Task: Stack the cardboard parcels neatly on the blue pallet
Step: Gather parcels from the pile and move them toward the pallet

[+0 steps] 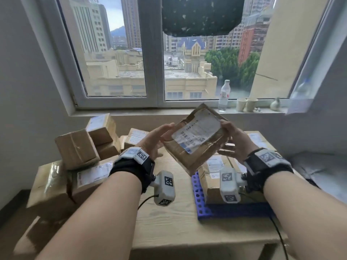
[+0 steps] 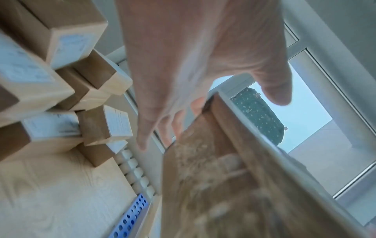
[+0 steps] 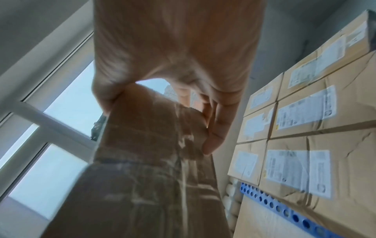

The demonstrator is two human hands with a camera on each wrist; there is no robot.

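Window (image 1: pixel 116 53) behind, tilted parcel (image 1: pixel 187 158), label (image 1: pixel 197 134) upward, left hand (image 1: pixel 154 140) flat, right hand (image 1: pixel 235 140) pinching it

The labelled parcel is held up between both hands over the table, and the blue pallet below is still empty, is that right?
Not empty: the head view shows the blue pallet already carrying cardboard parcels. The labelled parcel is indeed held up between the left hand and right hand.

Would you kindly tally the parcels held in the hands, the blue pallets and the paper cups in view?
Held parcel: 1
Blue pallet: 1
Paper cups: 2
Total: 4
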